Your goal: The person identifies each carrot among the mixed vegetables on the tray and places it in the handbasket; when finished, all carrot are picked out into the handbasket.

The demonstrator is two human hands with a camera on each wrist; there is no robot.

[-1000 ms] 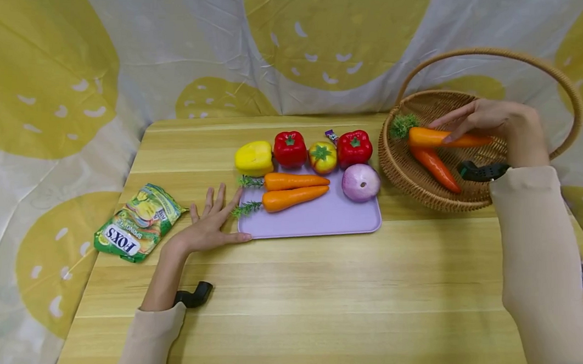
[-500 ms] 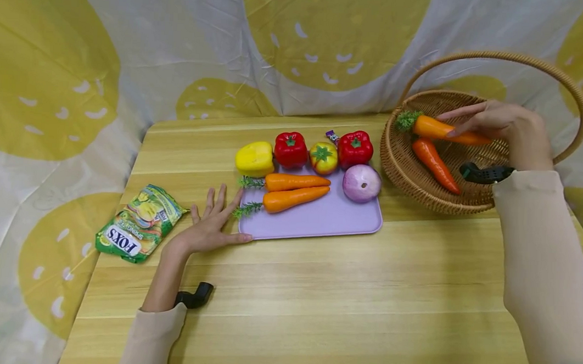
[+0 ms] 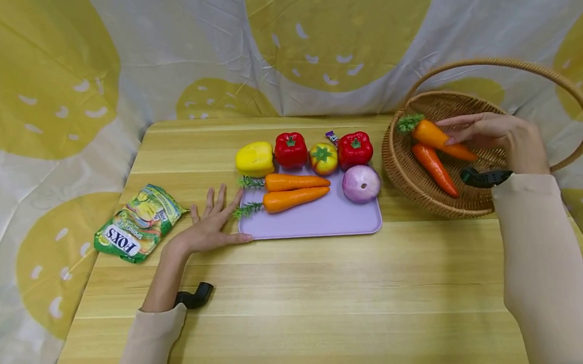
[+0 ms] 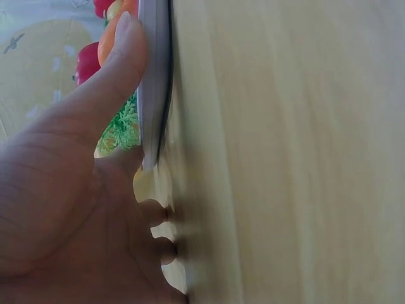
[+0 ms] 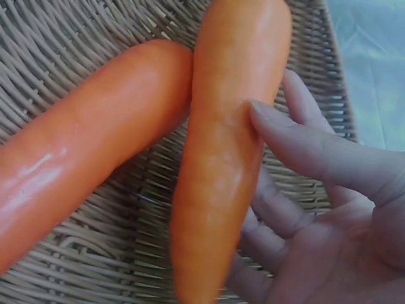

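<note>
In the wicker basket (image 3: 410, 183), my right hand (image 3: 502, 135) holds an orange carrot (image 3: 430, 133) with a green leafy top. The right wrist view has the thumb (image 5: 275, 120) on the carrot's side and the other fingers partly hidden behind it. A redder carrot (image 3: 435, 170) lies beside and partly under it. My left hand (image 3: 207, 224) is spread at the left end of the lilac tray (image 3: 314, 224), thumb and forefinger at its edge. Two carrots (image 3: 295, 198) lie on that tray, their leafy tops near the left fingers.
Along the tray's back are a yellow pepper (image 3: 255, 159), two red peppers (image 3: 290, 150) and a yellow-red tomato-like vegetable (image 3: 323, 158). A purple onion (image 3: 361, 184) sits at its right. A FOX'S packet (image 3: 140, 223) lies left. The basket's tall handle (image 3: 505, 62) arches up.
The right hand has lowered slightly, and the held carrot's tip has swung down toward the redder carrot. The basket has shifted slightly right. The left hand stays in place.
</note>
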